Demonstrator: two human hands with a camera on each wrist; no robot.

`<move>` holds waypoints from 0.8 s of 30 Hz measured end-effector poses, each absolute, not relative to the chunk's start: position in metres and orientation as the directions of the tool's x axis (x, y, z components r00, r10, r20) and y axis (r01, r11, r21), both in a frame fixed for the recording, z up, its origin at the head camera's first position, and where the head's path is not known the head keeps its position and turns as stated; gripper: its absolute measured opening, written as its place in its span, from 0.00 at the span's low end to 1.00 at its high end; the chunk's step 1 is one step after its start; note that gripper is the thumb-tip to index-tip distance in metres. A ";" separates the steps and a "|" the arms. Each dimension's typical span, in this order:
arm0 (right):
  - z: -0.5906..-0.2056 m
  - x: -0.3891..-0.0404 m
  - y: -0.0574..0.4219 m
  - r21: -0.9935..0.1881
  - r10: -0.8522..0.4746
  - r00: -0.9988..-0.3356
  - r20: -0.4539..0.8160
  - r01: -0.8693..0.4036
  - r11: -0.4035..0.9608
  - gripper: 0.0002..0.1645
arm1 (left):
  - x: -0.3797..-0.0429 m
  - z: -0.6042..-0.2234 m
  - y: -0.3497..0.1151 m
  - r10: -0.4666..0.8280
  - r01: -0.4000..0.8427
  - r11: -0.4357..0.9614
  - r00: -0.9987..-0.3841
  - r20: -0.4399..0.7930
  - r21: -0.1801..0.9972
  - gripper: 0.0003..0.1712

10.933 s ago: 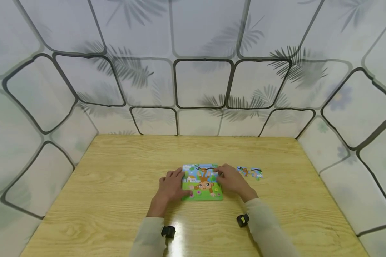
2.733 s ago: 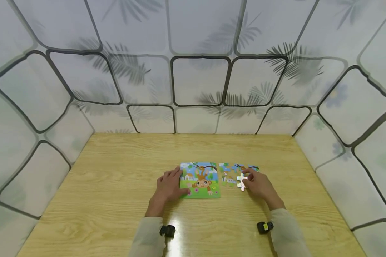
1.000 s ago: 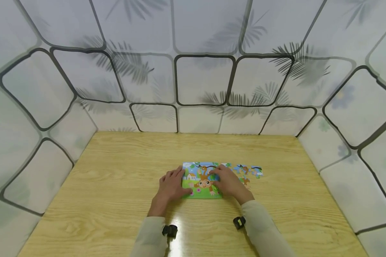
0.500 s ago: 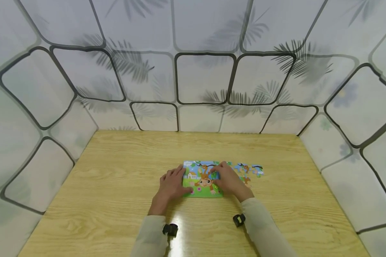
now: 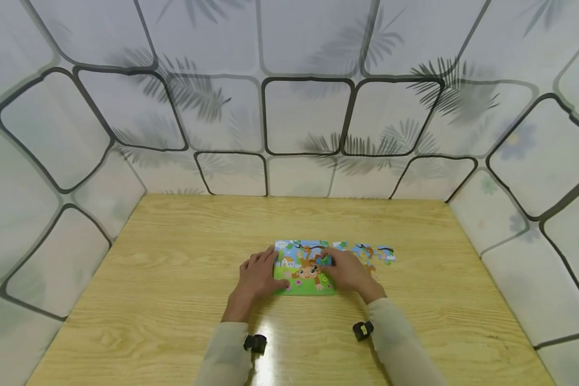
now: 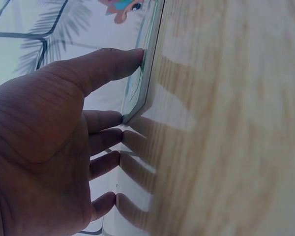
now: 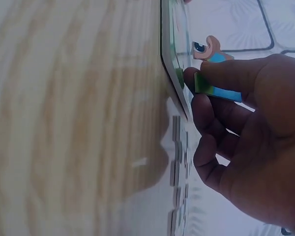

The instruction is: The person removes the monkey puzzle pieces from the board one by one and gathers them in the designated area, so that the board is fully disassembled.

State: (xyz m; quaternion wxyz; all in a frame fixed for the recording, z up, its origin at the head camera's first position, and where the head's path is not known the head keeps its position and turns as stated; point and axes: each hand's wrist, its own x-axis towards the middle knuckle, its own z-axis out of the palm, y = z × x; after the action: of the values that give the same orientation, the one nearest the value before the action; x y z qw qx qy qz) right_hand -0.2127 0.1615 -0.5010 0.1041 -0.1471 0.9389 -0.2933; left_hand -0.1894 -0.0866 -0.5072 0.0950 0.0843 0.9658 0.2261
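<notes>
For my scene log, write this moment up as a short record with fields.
Surface: wood-grain table
Board: puzzle board with a monkey picture, flat
Left: left hand, thumb on the board, fingers by its left edge
Right: right hand, pinching a puzzle piece over the board's right side
Loose pieces: on the table, right of the board; count unclear, partly hidden
Backdrop: pale wall covering, leaf print
</notes>
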 end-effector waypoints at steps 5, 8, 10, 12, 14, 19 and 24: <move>-0.499 -0.212 0.175 -0.597 -0.336 -0.940 -0.055 -0.239 0.766 0.10 | -0.190 -0.507 -0.086 0.204 0.117 0.886 -0.967 -0.153 0.448 0.52; -0.498 -0.211 0.185 -0.601 -0.322 -0.946 -0.027 -0.242 0.762 0.11 | -0.189 -0.507 -0.086 0.205 0.115 0.885 -0.966 -0.157 0.452 0.51; -0.499 -0.211 0.191 -0.595 -0.310 -0.950 -0.021 -0.237 0.768 0.12 | -0.188 -0.506 -0.086 0.208 0.116 0.882 -0.965 -0.157 0.458 0.51; -0.501 -0.211 0.197 -0.584 -0.305 -0.952 -0.010 -0.241 0.775 0.14 | -0.188 -0.505 -0.086 0.213 0.119 0.879 -0.964 -0.157 0.461 0.51; -0.502 -0.211 0.203 -0.582 -0.295 -0.956 -0.004 -0.238 0.777 0.17 | -0.187 -0.504 -0.086 0.217 0.123 0.876 -0.964 -0.154 0.466 0.51; -0.503 -0.208 0.216 -0.584 -0.269 -0.963 0.003 -0.221 0.781 0.18 | -0.186 -0.503 -0.087 0.220 0.119 0.861 -0.964 -0.151 0.494 0.50; -0.501 -0.203 0.231 -0.578 -0.241 -0.971 0.009 -0.202 0.790 0.18 | -0.186 -0.502 -0.087 0.221 0.112 0.848 -0.963 -0.153 0.519 0.50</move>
State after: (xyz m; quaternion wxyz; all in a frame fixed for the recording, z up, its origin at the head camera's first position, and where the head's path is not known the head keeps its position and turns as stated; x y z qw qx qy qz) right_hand -0.2034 0.2308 -0.5009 0.0324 -0.1170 0.9456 -0.3018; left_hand -0.1860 -0.0874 -0.5019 0.1039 0.0869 0.9555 0.2619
